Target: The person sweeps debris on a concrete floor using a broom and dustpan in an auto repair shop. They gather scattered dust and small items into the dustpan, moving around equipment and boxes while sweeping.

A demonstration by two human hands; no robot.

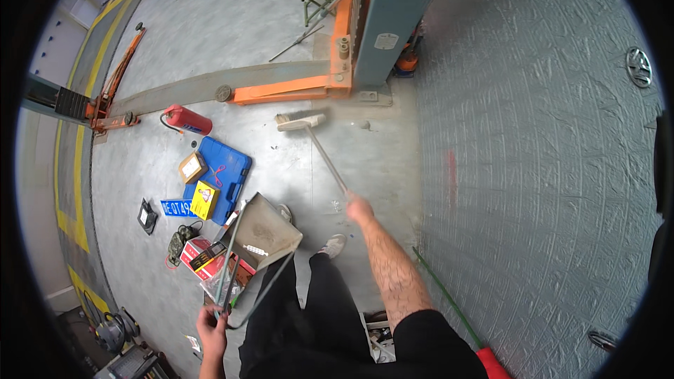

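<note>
My right hand (359, 208) is closed around the pole of a broom (326, 156). The broom's pale head (300, 122) rests on the grey floor in front of me, below the orange lift arm. Down at the lower left, my left hand (212, 331) grips the long handle of a dustpan (272, 228). Its metal-looking scoop hangs above my feet, tilted, with a small white strip (255, 250) showing on it. Beside the broom head to the right is a small grey lump (364, 125) on the floor.
Left of the dustpan lie a blue case (236, 161), yellow box (204, 200), brown box (192, 167), blue number plate (177, 208) and red box (200, 247). Beyond them is a red fire extinguisher (189, 119). An orange lift arm (281, 91) and post (397, 21) stand ahead; a grey covered surface (519, 154) flanks the right.
</note>
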